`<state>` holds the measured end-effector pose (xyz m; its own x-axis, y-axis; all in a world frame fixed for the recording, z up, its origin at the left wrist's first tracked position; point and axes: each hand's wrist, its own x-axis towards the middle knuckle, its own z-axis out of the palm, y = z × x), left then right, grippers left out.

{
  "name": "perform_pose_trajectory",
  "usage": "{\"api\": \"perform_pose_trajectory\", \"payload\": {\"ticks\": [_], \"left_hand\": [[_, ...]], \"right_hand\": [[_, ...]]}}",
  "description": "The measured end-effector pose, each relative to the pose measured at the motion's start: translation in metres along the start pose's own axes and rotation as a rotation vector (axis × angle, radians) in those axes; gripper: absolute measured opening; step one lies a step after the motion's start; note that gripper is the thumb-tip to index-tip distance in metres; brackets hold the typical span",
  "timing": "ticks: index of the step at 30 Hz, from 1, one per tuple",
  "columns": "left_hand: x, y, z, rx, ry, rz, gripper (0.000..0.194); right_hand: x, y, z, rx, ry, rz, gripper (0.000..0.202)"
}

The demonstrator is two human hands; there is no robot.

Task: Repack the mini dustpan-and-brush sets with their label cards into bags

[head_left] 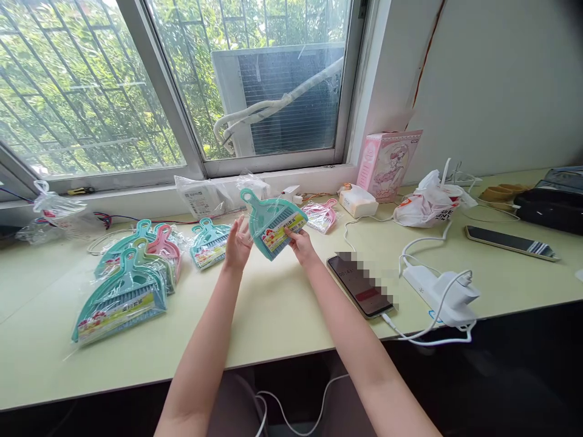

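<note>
A teal dustpan and brush set (272, 223) with a printed label is held up above the table, tilted. My right hand (300, 243) grips its lower right edge, thumb over the label. Beside its left side is my left hand (237, 246), fingers raised and apart; whether it touches the set is hard to tell. Behind my left hand lies a smaller teal dustpan set (208, 243) in clear wrap. Farther left, several wrapped sets overlap, with a large teal one (125, 297) in front and a pink one (164, 246) behind. Another pink set (321, 215) lies behind my right hand.
On the right are a phone (359, 285) on a cable, a white power strip (439, 294) with cords, and a dark flat device (510, 243). A pink box (389, 164), a tissue pack (358, 200) and a plastic bag (426, 203) stand near the wall.
</note>
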<state>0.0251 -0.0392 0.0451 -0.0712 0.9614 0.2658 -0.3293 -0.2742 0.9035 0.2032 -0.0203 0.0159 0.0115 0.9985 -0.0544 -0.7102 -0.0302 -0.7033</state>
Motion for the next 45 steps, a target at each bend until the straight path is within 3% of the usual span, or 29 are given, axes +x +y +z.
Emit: {"api": "perform_pose_trajectory", "payload": {"ticks": [6, 14, 18, 24, 30, 40, 45], "left_hand": [[-0.009, -0.016, 0.022, -0.117, 0.0, -0.112, 0.045], [-0.014, -0.032, 0.036, -0.113, -0.076, -0.146, 0.049], [-0.014, -0.03, 0.033, -0.099, -0.099, -0.174, 0.051], [-0.01, -0.026, 0.024, -0.069, -0.013, -0.119, 0.053], [-0.014, -0.036, 0.031, 0.005, -0.105, -0.099, 0.066], [-0.009, -0.029, 0.019, 0.006, -0.075, -0.128, 0.064], [-0.011, -0.025, 0.019, 0.029, -0.125, -0.165, 0.063]], "right_hand": [[-0.002, 0.004, 0.005, -0.02, -0.001, 0.005, 0.025], [-0.001, 0.004, 0.004, 0.085, 0.092, -0.078, 0.029], [-0.002, 0.002, 0.003, 0.057, 0.062, -0.09, 0.034], [-0.005, 0.002, 0.005, -0.006, 0.002, -0.072, 0.039], [-0.001, 0.0, 0.003, -0.024, 0.138, -0.061, 0.041], [-0.001, -0.005, 0.004, -0.028, 0.106, 0.023, 0.013], [0.002, -0.002, 0.001, -0.013, 0.136, -0.008, 0.019]]}}
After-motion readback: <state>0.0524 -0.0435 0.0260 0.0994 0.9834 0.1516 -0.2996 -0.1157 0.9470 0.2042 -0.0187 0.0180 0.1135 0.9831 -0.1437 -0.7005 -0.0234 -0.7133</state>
